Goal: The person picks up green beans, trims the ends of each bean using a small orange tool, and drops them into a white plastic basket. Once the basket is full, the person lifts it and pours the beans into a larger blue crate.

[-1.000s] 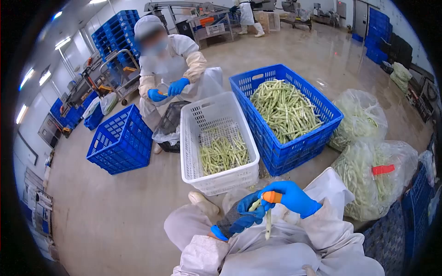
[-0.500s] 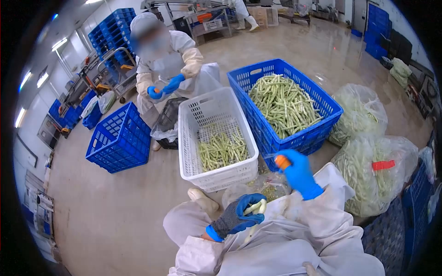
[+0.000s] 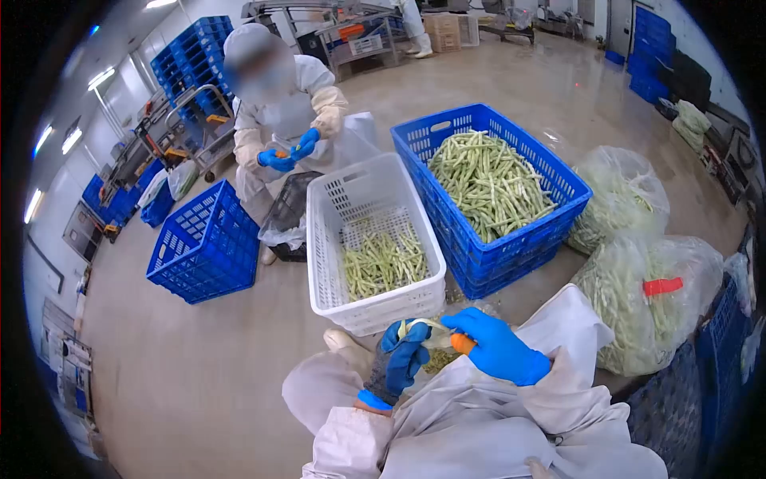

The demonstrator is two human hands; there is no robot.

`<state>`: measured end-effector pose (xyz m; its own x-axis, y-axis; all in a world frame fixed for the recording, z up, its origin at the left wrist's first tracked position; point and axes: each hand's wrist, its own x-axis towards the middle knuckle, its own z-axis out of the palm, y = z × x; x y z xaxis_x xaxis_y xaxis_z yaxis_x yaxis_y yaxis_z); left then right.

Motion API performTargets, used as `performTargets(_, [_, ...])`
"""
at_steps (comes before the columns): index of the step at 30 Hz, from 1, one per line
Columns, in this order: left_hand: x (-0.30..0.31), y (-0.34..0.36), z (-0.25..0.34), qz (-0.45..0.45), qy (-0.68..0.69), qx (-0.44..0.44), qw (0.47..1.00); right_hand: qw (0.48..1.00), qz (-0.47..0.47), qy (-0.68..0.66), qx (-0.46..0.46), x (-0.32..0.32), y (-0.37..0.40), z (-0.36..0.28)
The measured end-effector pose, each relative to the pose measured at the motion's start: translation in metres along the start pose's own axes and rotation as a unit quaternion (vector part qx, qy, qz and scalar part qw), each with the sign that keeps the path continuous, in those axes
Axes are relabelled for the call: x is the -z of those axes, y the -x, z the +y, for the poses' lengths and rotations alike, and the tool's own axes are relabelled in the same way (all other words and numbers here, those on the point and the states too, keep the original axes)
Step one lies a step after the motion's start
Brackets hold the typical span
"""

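Observation:
My left hand point(image 3: 399, 361), in a dark grey and blue glove, is closed around a pale green bean point(image 3: 420, 322) whose end sticks out past the fingertips. Close beside it on the right, my right hand point(image 3: 504, 348), in a blue glove, grips a small knife by its orange handle point(image 3: 462, 343). The knife's blade is hard to make out against the bean. Just beyond my hands stands a white crate point(image 3: 375, 310) with a layer of cut beans point(image 3: 384, 262) at its bottom. A blue crate point(image 3: 511, 238) to its right is heaped with long beans point(image 3: 488, 185).
Clear bags of beans point(image 3: 638, 307) lie at right. Across from me sits a co-worker point(image 3: 287, 112) with blue-gloved hands together around something orange. Another blue crate point(image 3: 209, 243) and a black crate point(image 3: 289, 211) stand left of the white one. A plastic bag lies below my hands.
My right hand has come down and left with the knife, up to the bean. My left hand has turned upward and moved slightly left, with the bean now held at its fingertips.

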<state>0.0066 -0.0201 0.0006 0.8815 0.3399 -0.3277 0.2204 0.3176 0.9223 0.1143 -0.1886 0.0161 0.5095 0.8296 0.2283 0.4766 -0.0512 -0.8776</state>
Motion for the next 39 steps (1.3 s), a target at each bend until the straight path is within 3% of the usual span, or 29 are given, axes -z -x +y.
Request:
performTargets(8, [0.002,0.003,-0.01,0.013,-0.021,0.008,1.0,0.991,0.045,0.102,0.075,-0.013,-0.003,0.024])
performTargets(10, [-0.004,0.002,-0.011,0.068,-0.122,-0.11,0.984,0.991,0.05,0.115,0.054,-0.013,-0.002,0.023])
performTargets(11, [-0.004,0.001,-0.008,0.068,-0.122,-0.11,0.984,0.991,0.05,0.114,0.053,-0.013,-0.001,0.021])
performTargets(12, [-0.003,-0.001,-0.003,0.085,-0.291,-0.271,0.914,0.988,0.037,0.143,0.054,-0.012,0.0,0.02])
performTargets(13, [-0.001,-0.002,0.0,0.097,-0.442,-0.416,0.789,0.983,0.024,0.172,0.055,-0.012,0.0,0.019])
performTargets(23, [0.0,0.003,-0.001,0.01,-0.57,-0.329,0.753,0.99,-0.057,0.121,0.05,-0.013,0.006,0.02])
performTargets(25, [-0.001,0.004,-0.001,0.03,-0.555,-0.316,0.769,0.967,-0.036,0.242,0.07,-0.016,0.005,0.017])
performTargets(26, [-0.001,0.004,-0.001,0.03,-0.555,-0.316,0.769,0.967,-0.035,0.242,0.07,-0.018,0.005,0.02])
performTargets(28, [-0.001,0.004,0.001,0.033,-0.531,-0.374,0.76,0.995,0.022,0.09,0.042,-0.022,0.006,0.029])
performTargets(29, [-0.002,0.006,0.004,0.033,-0.532,-0.373,0.759,0.995,0.022,0.089,0.042,-0.018,0.004,0.032])
performTargets(30, [-0.002,0.008,0.007,0.024,-0.513,-0.397,0.761,0.99,-0.058,-0.091,-0.085,-0.01,-0.001,0.033])
performTargets(31, [-0.002,0.01,0.008,0.014,-0.493,-0.419,0.762,0.931,-0.135,-0.267,-0.208,-0.005,-0.003,0.033])
performTargets(38, [0.01,0.011,-0.002,-0.019,-0.465,-0.47,0.751,0.918,-0.219,-0.274,-0.184,0.006,-0.007,0.029])
performTargets(39, [0.008,0.013,-0.004,-0.025,-0.41,-0.465,0.784,0.918,-0.22,-0.276,-0.184,0.002,-0.007,0.032])
